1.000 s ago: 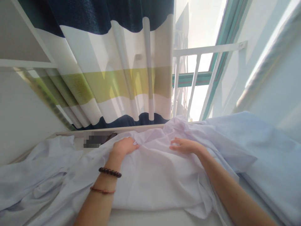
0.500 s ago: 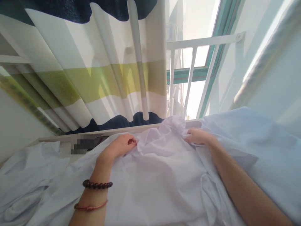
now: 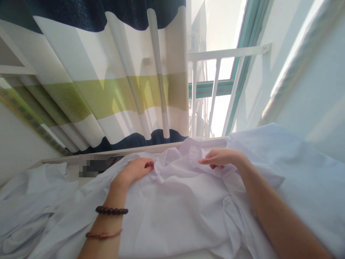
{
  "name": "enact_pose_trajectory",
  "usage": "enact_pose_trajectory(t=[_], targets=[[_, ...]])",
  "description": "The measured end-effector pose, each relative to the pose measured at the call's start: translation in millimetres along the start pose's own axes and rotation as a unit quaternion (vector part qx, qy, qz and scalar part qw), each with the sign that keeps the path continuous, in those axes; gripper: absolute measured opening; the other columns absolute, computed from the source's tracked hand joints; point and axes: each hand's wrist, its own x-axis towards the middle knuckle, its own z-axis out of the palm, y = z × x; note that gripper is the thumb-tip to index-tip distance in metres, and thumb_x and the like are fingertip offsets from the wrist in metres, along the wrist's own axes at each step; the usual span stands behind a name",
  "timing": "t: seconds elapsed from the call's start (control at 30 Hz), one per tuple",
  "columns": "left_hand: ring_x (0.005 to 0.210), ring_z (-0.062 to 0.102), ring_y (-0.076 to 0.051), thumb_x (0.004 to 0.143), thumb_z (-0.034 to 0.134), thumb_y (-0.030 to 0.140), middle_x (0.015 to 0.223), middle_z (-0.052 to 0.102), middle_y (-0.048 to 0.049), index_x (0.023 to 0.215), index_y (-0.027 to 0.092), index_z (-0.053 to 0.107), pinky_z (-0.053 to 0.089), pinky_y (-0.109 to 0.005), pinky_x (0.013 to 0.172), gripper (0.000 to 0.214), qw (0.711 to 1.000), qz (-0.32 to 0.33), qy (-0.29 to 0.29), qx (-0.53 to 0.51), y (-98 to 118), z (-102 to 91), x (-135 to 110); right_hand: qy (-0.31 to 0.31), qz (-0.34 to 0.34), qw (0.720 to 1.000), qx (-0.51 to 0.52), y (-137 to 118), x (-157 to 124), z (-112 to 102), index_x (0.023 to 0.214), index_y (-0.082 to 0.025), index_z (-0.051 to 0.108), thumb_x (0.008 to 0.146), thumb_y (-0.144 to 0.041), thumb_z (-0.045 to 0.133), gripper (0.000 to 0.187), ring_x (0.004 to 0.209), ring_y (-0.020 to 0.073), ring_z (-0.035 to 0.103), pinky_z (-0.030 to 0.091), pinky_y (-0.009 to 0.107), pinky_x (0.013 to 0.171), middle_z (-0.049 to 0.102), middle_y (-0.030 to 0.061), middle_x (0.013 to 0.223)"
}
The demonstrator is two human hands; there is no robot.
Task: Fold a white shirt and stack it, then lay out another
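A white buttoned garment [image 3: 172, 208], like a shirt or coat, lies spread and wrinkled before me. My left hand [image 3: 138, 168], with a dark bead bracelet and a reddish band on the wrist, pinches its edge beside a small clear button [image 3: 153, 176]. Near the raised collar-like fold [image 3: 194, 151], my right hand [image 3: 219, 158] hovers low over the cloth or touches it; which one I cannot tell. One finger there points left, the others bend loosely below, and no cloth shows gripped between them.
More white cloth [image 3: 304, 169] is heaped at right, and another white piece [image 3: 32, 194] lies at left. A dark, partly pixelated object [image 3: 105, 164] rests by the bed's back edge. Behind are a striped curtain [image 3: 129, 93], a white railing [image 3: 229, 53] and a green window frame [image 3: 242, 39].
My right hand has let go of the cloth at the collar area and shifted left, a finger now extended. The left hand keeps its pinch, nearly in place; the collar fold lies flatter.
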Motion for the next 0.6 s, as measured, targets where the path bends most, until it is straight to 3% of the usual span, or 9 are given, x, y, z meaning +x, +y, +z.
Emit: enact_pose_trajectory(t=[0.1,0.17,0.23,0.37,0.5,0.6], targets=[[0.099,0.063,-0.026,0.073,0.060,0.043,0.105,0.071,-0.0035,0.094,0.025,0.071,0.047,-0.032,0.087,0.029,0.999,0.009,-0.041,0.002,4,0.0,-4,0.077,0.032,0.996,0.021,-3,14,13,0.076,-0.018,0.065,0.076,-0.073,0.051,0.057,0.054,0.0175,0.057,0.044,0.029,0.049,0.069,0.0089,0.075],[0.100,0.063,-0.027,0.063,0.070,0.044,0.109,0.069,-0.0035,0.099,0.025,0.069,0.047,-0.032,0.088,0.041,0.996,-0.003,-0.083,0.005,7,4.2,-5,0.149,-0.009,0.989,0.011,-3,26,24,0.086,-0.019,0.065,0.075,-0.069,0.057,0.052,0.062,0.0190,0.059,0.042,0.028,0.052,0.070,0.0083,0.081],[0.098,0.063,-0.028,0.063,0.069,0.040,0.106,0.069,-0.0051,0.096,0.023,0.068,0.047,-0.035,0.089,0.037,0.995,-0.019,-0.094,0.018,10,9.1,-4,0.190,-0.071,0.979,-0.005,-4,37,34,0.084,-0.019,0.063,0.077,-0.059,0.061,0.041,0.068,0.0193,0.059,0.040,0.027,0.056,0.068,0.0065,0.081],[0.095,0.062,-0.029,0.076,0.056,0.036,0.095,0.069,-0.0070,0.081,0.020,0.065,0.043,-0.041,0.093,0.019,1.000,0.000,0.005,0.028,16,4.7,-2,0.262,-0.148,0.954,0.011,-20,38,37,0.064,-0.020,0.051,0.088,-0.043,0.048,0.033,0.066,0.0164,0.052,0.037,0.027,0.061,0.058,0.0025,0.068],[0.093,0.062,-0.026,0.081,0.053,0.044,0.098,0.069,-0.0063,0.087,0.019,0.063,0.047,-0.037,0.087,0.028,0.981,0.048,0.157,-0.108,23,-17.0,-12,0.386,-0.212,0.884,0.160,-46,13,23,0.072,-0.022,0.044,0.088,-0.042,0.045,0.026,0.063,0.0134,0.046,0.035,0.025,0.059,0.049,-0.0025,0.067],[0.084,0.065,-0.021,0.087,0.047,0.050,0.092,0.070,-0.0037,0.103,0.018,0.059,0.052,-0.032,0.077,0.037,0.942,0.070,0.184,-0.271,30,-19.8,-13,0.322,-0.255,0.877,0.249,-58,1,24,0.089,-0.023,0.047,0.086,-0.042,0.049,0.019,0.060,0.0123,0.045,0.034,0.023,0.054,0.052,-0.0038,0.070]])
